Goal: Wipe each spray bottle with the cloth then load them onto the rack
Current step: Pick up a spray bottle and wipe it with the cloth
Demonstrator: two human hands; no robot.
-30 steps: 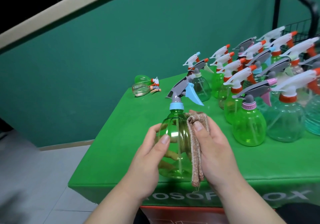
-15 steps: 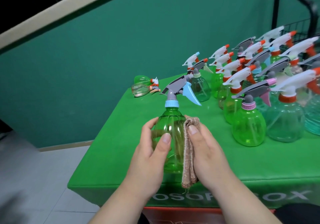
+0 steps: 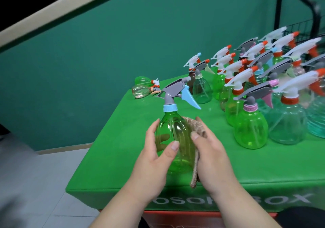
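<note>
The left hand (image 3: 154, 159) grips a green spray bottle (image 3: 173, 136) upright over the green tabletop (image 3: 123, 139), while the right hand (image 3: 212, 153) presses a brown cloth (image 3: 197, 127) against its side.

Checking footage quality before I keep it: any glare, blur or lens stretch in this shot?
Head view: pale glare on the held bottle; left hand and right hand sharp; bottles at the right edge look soft and stretched; the rack bar top right is blurred; lighting even, shadows faint.

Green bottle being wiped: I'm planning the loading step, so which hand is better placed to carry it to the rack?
Probably the left hand: it grips the bottle, while the right hand holds the cloth against it.
</note>
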